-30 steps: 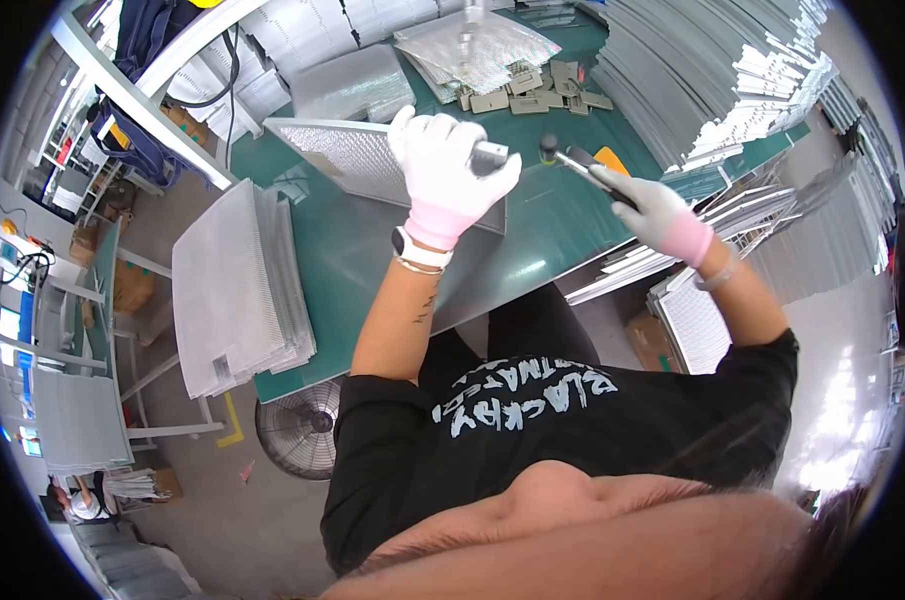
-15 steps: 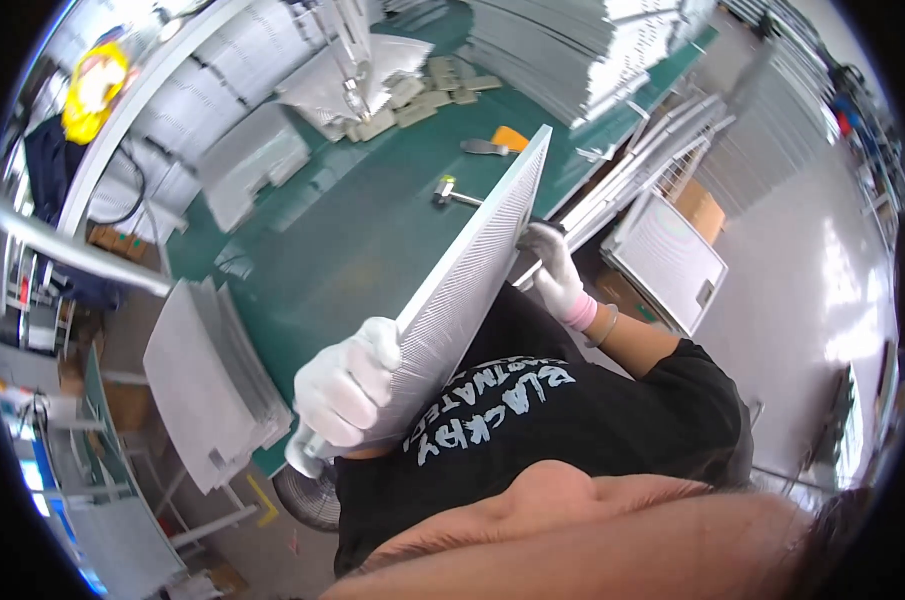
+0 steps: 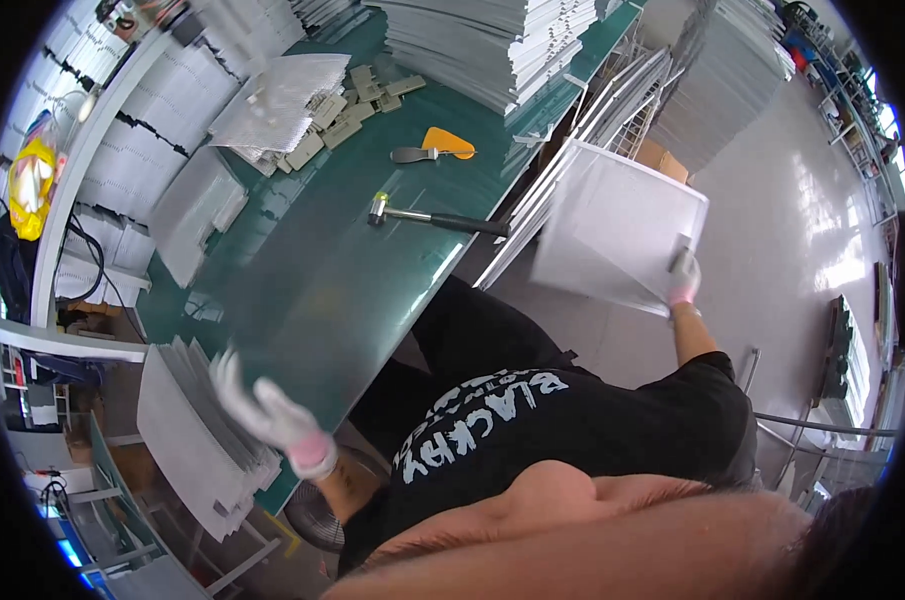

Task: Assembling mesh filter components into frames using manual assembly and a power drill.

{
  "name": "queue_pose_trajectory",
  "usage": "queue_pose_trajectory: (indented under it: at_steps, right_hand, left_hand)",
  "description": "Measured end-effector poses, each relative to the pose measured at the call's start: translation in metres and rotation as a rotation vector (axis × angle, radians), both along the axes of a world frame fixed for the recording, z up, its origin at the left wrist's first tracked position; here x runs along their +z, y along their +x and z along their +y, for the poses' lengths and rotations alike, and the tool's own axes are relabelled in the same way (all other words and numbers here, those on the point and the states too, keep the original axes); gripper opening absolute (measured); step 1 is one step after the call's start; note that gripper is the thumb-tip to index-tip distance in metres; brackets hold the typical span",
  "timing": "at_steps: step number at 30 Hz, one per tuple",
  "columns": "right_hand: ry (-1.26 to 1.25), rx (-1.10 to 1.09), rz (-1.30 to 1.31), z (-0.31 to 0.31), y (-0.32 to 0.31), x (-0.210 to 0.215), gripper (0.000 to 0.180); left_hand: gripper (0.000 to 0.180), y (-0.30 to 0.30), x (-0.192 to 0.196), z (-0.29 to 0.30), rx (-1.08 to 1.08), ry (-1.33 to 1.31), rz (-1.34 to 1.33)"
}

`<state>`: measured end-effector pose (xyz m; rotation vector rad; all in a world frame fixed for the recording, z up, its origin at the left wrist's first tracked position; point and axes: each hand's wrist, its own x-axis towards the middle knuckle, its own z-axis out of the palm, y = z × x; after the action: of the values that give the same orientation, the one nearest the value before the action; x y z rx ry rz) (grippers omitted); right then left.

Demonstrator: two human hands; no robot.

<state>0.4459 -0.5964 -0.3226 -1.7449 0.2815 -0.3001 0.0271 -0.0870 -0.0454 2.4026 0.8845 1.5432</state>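
— Tabletop first: a long green one, running up and away from the person. What sits on it?

— Tall stacks of grey-white panels at the far end, more flat sheets along the left edge, and another leaning pile of panels at the near left corner. Between them the middle of the green surface shows bare.

— And the piece being handled?

— A white square panel is off the tabletop, held out to the person's right above the pale floor, just beside a rack of upright panels. The right hand, in a white glove, has its grip closed around the panel's lower right corner.

— The other hand?

— The left hand, also gloved, is spread wide with nothing in it, blurred, hovering over the near left edge close to the leaning pile.

— How far along does that look?

— My reading is that this panel has finished its time on the tabletop and is partway to being set aside; it has not been put down anywhere yet. The many stacked panels suggest plenty remain.

— Smaller items?

— A mallet with a black handle lies mid-surface, a yellow scraper beyond it, and a scatter of small grey blocks near the far left.
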Motion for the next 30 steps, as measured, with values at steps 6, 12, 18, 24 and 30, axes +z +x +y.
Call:
queue_pose_trajectory:
  at_steps: [6, 12, 18, 24, 30]
  right_hand:
    - [-0.668, -0.283, 0.382, -0.105, 0.010, -0.017, 0.060]
    - [-0.726, -0.250, 0.536, -0.085, 0.055, -0.050, 0.064]
    - [-0.701, -0.178, 0.486, -0.064, 0.090, -0.052, 0.062]
    - [-0.760, -0.060, 0.554, -0.047, 0.089, -0.065, 0.055]
    - [-0.943, -0.209, 0.707, -0.010, 0.068, -0.027, 0.041]
  left_hand:
    - [0.060, -0.201, -0.004, 0.027, 1.260, -0.215, 0.895]
    - [0.074, -0.231, 0.005, 0.032, 0.897, -0.703, 0.604]
    - [0.079, -0.183, 0.025, 0.030, 0.865, -0.814, 0.686]
    - [0.082, -0.247, 0.020, 0.033, 0.918, -0.690, 0.994]
    - [0.068, -0.288, 0.049, 0.049, 0.715, -0.985, 0.270]
